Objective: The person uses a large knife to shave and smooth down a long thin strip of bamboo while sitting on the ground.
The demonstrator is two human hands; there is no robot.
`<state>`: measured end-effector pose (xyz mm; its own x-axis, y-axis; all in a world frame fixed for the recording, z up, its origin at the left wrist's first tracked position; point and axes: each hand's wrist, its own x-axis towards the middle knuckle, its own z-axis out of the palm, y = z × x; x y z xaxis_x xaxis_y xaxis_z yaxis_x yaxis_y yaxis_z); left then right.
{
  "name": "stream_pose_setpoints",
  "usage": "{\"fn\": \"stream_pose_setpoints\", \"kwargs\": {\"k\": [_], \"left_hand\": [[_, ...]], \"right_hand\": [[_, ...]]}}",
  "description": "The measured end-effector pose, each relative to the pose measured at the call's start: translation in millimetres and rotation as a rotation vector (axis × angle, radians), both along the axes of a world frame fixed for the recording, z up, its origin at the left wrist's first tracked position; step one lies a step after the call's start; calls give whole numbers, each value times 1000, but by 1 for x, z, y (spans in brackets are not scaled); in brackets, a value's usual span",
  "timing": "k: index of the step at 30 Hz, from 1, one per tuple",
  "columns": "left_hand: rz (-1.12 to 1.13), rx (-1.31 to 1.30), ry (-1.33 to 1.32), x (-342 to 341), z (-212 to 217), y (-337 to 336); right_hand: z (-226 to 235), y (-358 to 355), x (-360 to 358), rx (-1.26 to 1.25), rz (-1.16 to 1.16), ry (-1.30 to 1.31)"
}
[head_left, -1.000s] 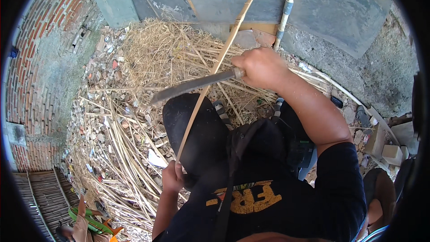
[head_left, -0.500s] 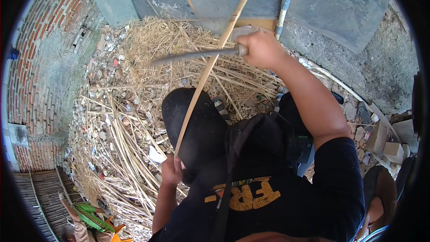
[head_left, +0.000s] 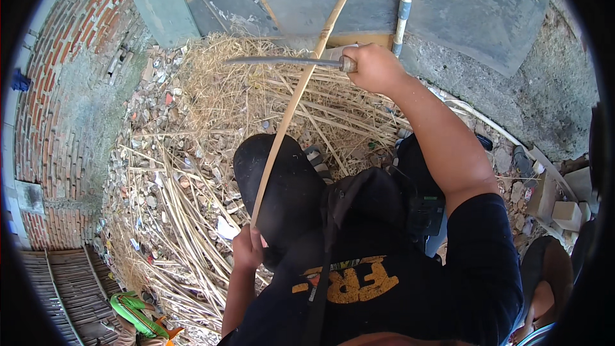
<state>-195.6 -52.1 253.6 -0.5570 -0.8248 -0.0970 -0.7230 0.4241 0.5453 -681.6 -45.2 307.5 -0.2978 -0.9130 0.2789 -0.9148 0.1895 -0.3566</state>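
Observation:
A long bamboo strip (head_left: pixel 282 129) slants across my black-clad knee, from low left up past the top of the view. Its lower end is gripped by my left hand (head_left: pixel 247 248), fingers closed round it. My right hand (head_left: pixel 379 70), arm stretched forward, clenches the handle of a machete (head_left: pixel 275 60). The long dark blade points left and lies across the strip at its upper part, seen nearly edge-on. Whether the edge bites into the bamboo I cannot tell.
Split bamboo strips (head_left: pixel 186 224) lie heaped at left over rubble. Dry shavings (head_left: pixel 224 83) pile up ahead, before grey panels (head_left: pixel 474 6) and a white pipe (head_left: pixel 405 9). A brick wall (head_left: pixel 54 147) stands left. Someone in green and orange (head_left: pixel 138 314) is at lower left; blocks (head_left: pixel 565 214) sit right.
The machete blade has turned from tilted down at its tip to nearly level, moving slightly up along the bamboo strip. My left hand keeps its hold, almost in place.

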Motion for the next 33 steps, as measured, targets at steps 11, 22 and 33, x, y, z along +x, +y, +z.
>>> {"fn": "stream_pose_setpoints", "kwargs": {"k": [11, 22, 33], "left_hand": [[-33, 126, 109, 10, 9, 0], [-10, 153, 65, 28, 4, 3], [-27, 75, 14, 27, 4, -1]], "right_hand": [[9, 9, 14, 66, 133, 50], [25, 15, 27, 180, 219, 238], [15, 13, 12, 187, 130, 30]]}}
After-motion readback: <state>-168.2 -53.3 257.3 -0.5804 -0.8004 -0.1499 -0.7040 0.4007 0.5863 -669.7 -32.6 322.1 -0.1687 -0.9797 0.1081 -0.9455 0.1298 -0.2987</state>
